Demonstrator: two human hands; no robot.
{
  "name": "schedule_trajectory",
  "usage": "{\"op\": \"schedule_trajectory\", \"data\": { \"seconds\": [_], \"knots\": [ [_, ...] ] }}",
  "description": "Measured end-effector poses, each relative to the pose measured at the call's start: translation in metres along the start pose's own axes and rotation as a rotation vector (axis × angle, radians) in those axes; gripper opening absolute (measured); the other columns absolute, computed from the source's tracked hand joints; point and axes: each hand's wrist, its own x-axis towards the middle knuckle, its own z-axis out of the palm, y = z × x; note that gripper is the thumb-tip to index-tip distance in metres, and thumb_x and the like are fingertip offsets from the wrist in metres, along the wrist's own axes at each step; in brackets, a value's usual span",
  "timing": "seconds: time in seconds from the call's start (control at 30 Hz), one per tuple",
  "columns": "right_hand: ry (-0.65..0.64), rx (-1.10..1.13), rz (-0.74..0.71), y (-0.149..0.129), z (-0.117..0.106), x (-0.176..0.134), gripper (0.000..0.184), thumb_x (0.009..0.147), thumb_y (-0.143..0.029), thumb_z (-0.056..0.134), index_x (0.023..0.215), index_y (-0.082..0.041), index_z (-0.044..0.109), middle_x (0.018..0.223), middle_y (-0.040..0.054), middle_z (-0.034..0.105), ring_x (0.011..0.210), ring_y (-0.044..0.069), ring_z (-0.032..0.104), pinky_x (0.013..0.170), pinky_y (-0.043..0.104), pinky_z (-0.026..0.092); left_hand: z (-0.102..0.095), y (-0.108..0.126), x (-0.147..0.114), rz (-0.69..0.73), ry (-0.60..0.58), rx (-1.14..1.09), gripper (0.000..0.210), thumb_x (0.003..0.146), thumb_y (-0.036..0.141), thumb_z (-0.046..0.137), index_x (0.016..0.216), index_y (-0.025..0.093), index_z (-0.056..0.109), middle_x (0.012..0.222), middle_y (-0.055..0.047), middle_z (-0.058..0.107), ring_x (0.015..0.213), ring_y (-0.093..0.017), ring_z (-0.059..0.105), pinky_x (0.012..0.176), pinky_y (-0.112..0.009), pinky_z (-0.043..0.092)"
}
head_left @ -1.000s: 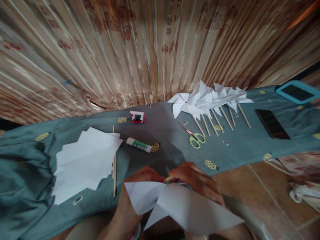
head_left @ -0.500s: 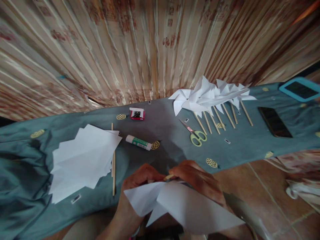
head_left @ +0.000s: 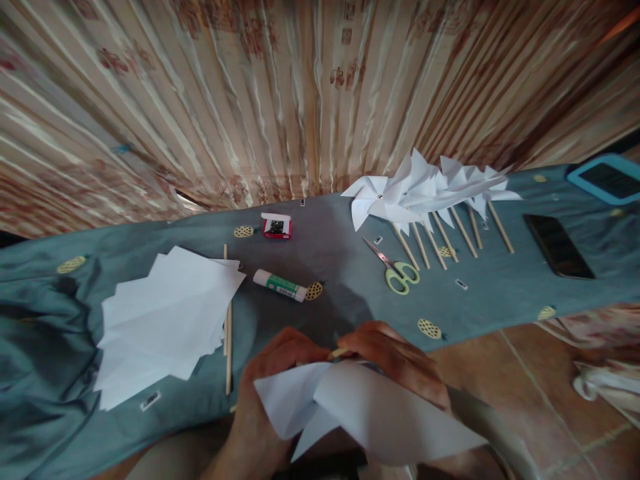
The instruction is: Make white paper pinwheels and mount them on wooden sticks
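Note:
Close to my body, a white paper pinwheel (head_left: 370, 407) is held up between both hands. My left hand (head_left: 283, 363) is closed behind its left side, while my right hand (head_left: 395, 357) grips from the upper right. Between my fingertips shows the end of a pale wooden stick (head_left: 339, 353); the rest of it is hidden by paper and fingers. A glue stick (head_left: 280, 285) lies just beyond my hands. Scissors with green handles (head_left: 401, 277) lie to the right of it, and a small red box of dark pins (head_left: 277, 227) sits farther back.
At left lies a stack of white paper sheets (head_left: 165, 327), with loose wooden sticks (head_left: 229, 353) beside it. Several finished pinwheels (head_left: 425, 193) rest at the back right. Farther right are a phone (head_left: 559, 245) and a blue-framed device (head_left: 607, 179). A curtain (head_left: 280, 100) hangs behind the cloth-covered table (head_left: 340, 247).
The view has shifted slightly. Both hands keep their grip on the pinwheel and stick, with hardly any visible movement.

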Motion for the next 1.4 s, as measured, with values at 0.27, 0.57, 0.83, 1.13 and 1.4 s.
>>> {"op": "schedule_trajectory", "data": {
  "seconds": [0.27,0.57,0.83,1.13,1.4],
  "knots": [
    [-0.014,0.02,0.032,0.001,0.002,-0.002,0.037,0.091,-0.032,0.051,0.128,-0.027,0.053,0.097,0.0053,0.071,0.092,0.022,0.068,0.078,0.034,0.054,-0.003,0.001,-0.003,0.025,0.006,0.106,0.009,0.077,0.026,0.067,0.072,0.023,0.073,0.07,-0.002,0.066,0.063,-0.015,0.062,0.057,-0.023,0.046],
    [-0.006,0.119,0.127,0.006,0.007,0.005,0.033,0.088,-0.024,0.054,0.121,-0.027,0.057,0.097,0.0035,0.071,0.089,0.021,0.067,0.076,0.033,0.054,0.004,-0.01,0.006,-0.065,0.101,0.011,0.012,0.067,0.031,0.069,0.061,0.021,0.065,0.06,0.0,0.062,0.057,-0.016,0.056,0.053,-0.025,0.045],
    [0.001,0.262,0.394,0.032,0.014,0.011,0.025,0.075,-0.016,0.06,0.099,-0.02,0.067,0.095,0.0054,0.074,0.085,0.019,0.069,0.076,0.031,0.055,0.023,-0.01,0.022,-0.393,0.184,-0.224,0.022,0.053,0.032,0.071,0.044,0.019,0.056,0.047,-0.001,0.057,0.053,-0.015,0.047,0.051,-0.025,0.042],
    [-0.012,0.358,0.417,0.032,0.009,0.012,0.027,0.078,-0.022,0.063,0.105,-0.02,0.067,0.098,0.0071,0.073,0.087,0.021,0.069,0.078,0.033,0.055,0.023,-0.013,0.021,-0.382,0.189,-0.234,0.021,0.053,0.033,0.071,0.05,0.017,0.058,0.048,0.0,0.057,0.053,-0.014,0.048,0.05,-0.024,0.042],
    [-0.024,0.382,0.35,0.023,0.002,0.013,0.027,0.08,-0.029,0.065,0.106,-0.021,0.067,0.096,0.0058,0.074,0.086,0.021,0.069,0.077,0.032,0.055,0.019,-0.002,0.019,-0.228,0.18,-0.114,0.023,0.059,0.037,0.067,0.048,0.019,0.057,0.051,-0.001,0.061,0.053,-0.016,0.052,0.05,-0.025,0.047]
  ]
}}
